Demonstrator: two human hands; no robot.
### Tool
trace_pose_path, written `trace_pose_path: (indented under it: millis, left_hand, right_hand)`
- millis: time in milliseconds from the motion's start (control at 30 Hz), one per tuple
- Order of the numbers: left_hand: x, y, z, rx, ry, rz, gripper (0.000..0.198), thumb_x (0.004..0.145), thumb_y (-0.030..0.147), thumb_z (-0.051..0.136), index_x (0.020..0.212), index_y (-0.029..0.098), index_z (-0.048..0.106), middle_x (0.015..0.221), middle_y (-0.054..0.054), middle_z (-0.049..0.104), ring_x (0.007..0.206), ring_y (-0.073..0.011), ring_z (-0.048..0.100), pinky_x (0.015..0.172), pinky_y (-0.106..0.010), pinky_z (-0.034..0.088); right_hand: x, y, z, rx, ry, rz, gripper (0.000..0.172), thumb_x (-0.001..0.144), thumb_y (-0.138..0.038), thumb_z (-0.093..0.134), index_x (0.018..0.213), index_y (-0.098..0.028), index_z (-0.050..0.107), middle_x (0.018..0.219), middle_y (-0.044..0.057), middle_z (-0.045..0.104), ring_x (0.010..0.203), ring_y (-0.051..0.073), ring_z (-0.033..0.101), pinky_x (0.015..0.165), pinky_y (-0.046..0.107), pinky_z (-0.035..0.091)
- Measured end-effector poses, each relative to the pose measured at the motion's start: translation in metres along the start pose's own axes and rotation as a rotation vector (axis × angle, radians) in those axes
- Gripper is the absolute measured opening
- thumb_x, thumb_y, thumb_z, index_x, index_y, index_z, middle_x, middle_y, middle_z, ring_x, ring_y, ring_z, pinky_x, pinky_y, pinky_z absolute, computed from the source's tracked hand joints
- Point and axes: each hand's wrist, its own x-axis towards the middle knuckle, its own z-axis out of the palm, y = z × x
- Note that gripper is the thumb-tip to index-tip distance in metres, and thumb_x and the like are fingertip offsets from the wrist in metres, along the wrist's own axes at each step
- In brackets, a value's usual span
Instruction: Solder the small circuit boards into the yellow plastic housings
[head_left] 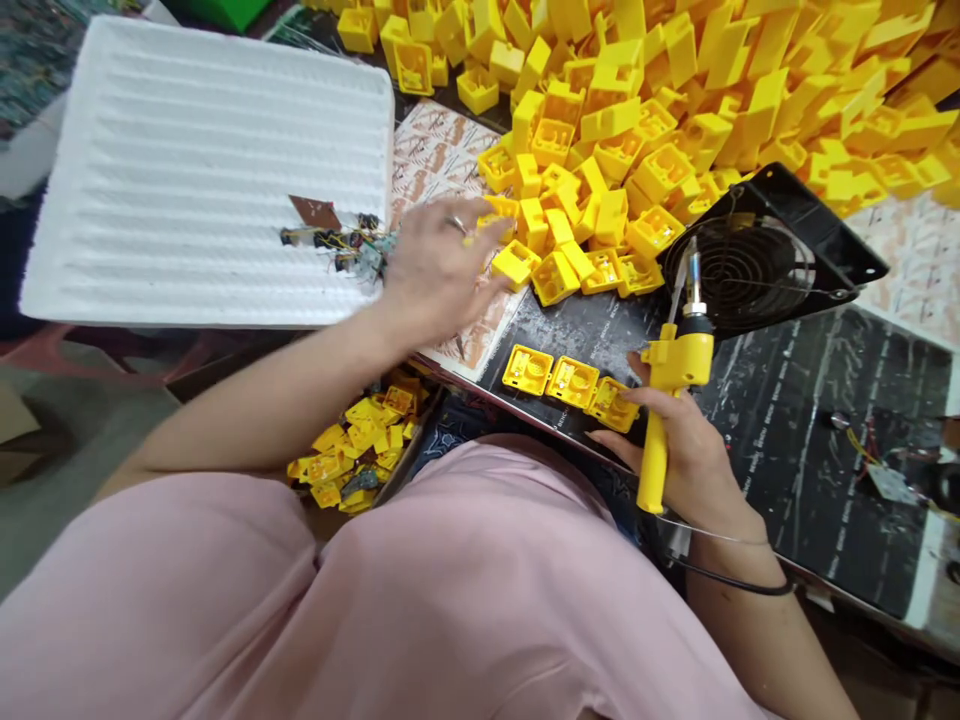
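Observation:
My left hand (442, 260), slightly blurred, reaches to the near-left edge of a pile of small yellow plastic cases (555, 275). Its thumb and fingers are spread, with the fingertips at the nearest cases; I cannot make out anything held. My right hand (694, 450) is wrapped round a yellow soldering gun (679, 360), its metal tip pointing up and away from me. Three open yellow cases (572, 381) stand in a row near the table's front edge. Fingers of my right hand lie about the rightmost case (613, 403).
A white ribbed foam board (225, 170) lies left, bearing a cluster of wired circuit parts (360, 250). Behind the soldering tip stands a black fan (772, 250). A big heap of yellow cases (720, 80) fills the back. More cases (367, 440) lie in a box below; a wired board (892, 485) sits right.

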Motion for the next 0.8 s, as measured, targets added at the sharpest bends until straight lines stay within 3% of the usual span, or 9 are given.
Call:
trace_pose_path:
  millis: [100,200,300,367,467,500,600,700,800]
  left_hand:
    - [0.022,-0.037,-0.025,0.103,-0.258,-0.083,0.042,0.106,0.031,0.053,0.143,0.018,0.069,0.137,-0.008,0.076,0.124,-0.0282,0.065,0.111,-0.051,0.052]
    - [0.035,-0.045,-0.033,0.051,-0.48,0.169,0.045,0.097,0.018,0.052,0.132,0.028,0.078,0.14,-0.002,0.077,0.118,-0.0251,0.069,0.1,-0.044,0.057]
    - [0.031,-0.033,-0.029,-0.072,-0.64,0.456,0.048,0.089,0.01,0.05,0.118,0.029,0.084,0.155,-0.001,0.069,0.133,-0.0257,0.067,0.109,-0.043,0.056]
    - [0.018,-0.026,-0.024,-0.194,-0.574,0.504,0.052,0.091,0.009,0.046,0.124,0.026,0.082,0.162,-0.005,0.063,0.142,-0.0256,0.063,0.118,-0.043,0.052]
    - [-0.01,-0.023,-0.018,-0.278,-0.274,0.357,0.055,0.103,0.027,0.046,0.153,0.015,0.064,0.166,-0.017,0.055,0.148,-0.0297,0.059,0.124,-0.046,0.05]
    - [-0.02,-0.022,-0.017,-0.255,-0.224,0.307,0.061,0.103,0.037,0.051,0.158,0.01,0.058,0.164,-0.021,0.056,0.146,-0.0332,0.06,0.123,-0.049,0.051]
    - [-0.043,-0.02,-0.012,-0.145,-0.269,0.217,0.07,0.101,0.049,0.063,0.155,0.006,0.06,0.148,-0.026,0.066,0.134,-0.0383,0.067,0.116,-0.053,0.056]
    - [-0.053,-0.015,-0.009,-0.146,-0.326,0.214,0.054,0.107,0.034,0.055,0.154,0.009,0.06,0.144,-0.021,0.071,0.129,-0.0302,0.07,0.114,-0.044,0.057]
    - [-0.055,-0.006,-0.006,-0.227,-0.349,0.318,0.062,0.104,0.014,0.048,0.166,0.013,0.046,0.152,-0.016,0.069,0.136,-0.0222,0.067,0.118,-0.034,0.054]
  right_hand:
    - [0.006,-0.001,0.014,-0.02,0.04,-0.039,0.042,0.099,-0.031,0.079,0.135,-0.024,0.059,0.138,0.017,0.074,0.129,0.035,0.074,0.102,0.052,0.066]
    - [0.01,-0.001,0.027,-0.025,0.026,-0.043,0.034,0.103,-0.03,0.073,0.134,-0.026,0.059,0.133,0.014,0.076,0.118,0.03,0.078,0.095,0.046,0.067]
    - [0.01,0.0,0.028,-0.024,0.009,-0.028,0.031,0.105,-0.029,0.07,0.134,-0.028,0.058,0.134,0.012,0.076,0.116,0.027,0.077,0.094,0.042,0.066]
    - [0.008,0.001,0.024,-0.03,0.007,-0.025,0.033,0.104,-0.028,0.071,0.135,-0.028,0.058,0.133,0.012,0.076,0.117,0.028,0.077,0.096,0.043,0.065]
    - [0.009,0.004,0.019,-0.044,0.005,-0.049,0.042,0.101,-0.031,0.077,0.137,-0.028,0.056,0.137,0.012,0.075,0.123,0.031,0.075,0.103,0.048,0.062]
    - [0.009,0.005,0.019,-0.044,0.005,-0.067,0.045,0.099,-0.032,0.079,0.138,-0.028,0.056,0.136,0.013,0.075,0.124,0.032,0.074,0.105,0.05,0.061]
    - [0.009,0.007,0.02,-0.051,0.0,-0.113,0.046,0.1,-0.03,0.078,0.14,-0.026,0.057,0.126,0.011,0.078,0.113,0.03,0.078,0.098,0.047,0.064]
    - [0.004,0.01,0.02,-0.044,-0.02,-0.099,0.04,0.102,-0.026,0.075,0.139,-0.027,0.06,0.116,0.009,0.08,0.094,0.027,0.079,0.081,0.041,0.065]
    - [0.0,0.015,0.018,0.001,-0.046,-0.084,0.041,0.102,-0.026,0.074,0.14,-0.029,0.06,0.116,0.008,0.08,0.099,0.029,0.08,0.085,0.044,0.066]
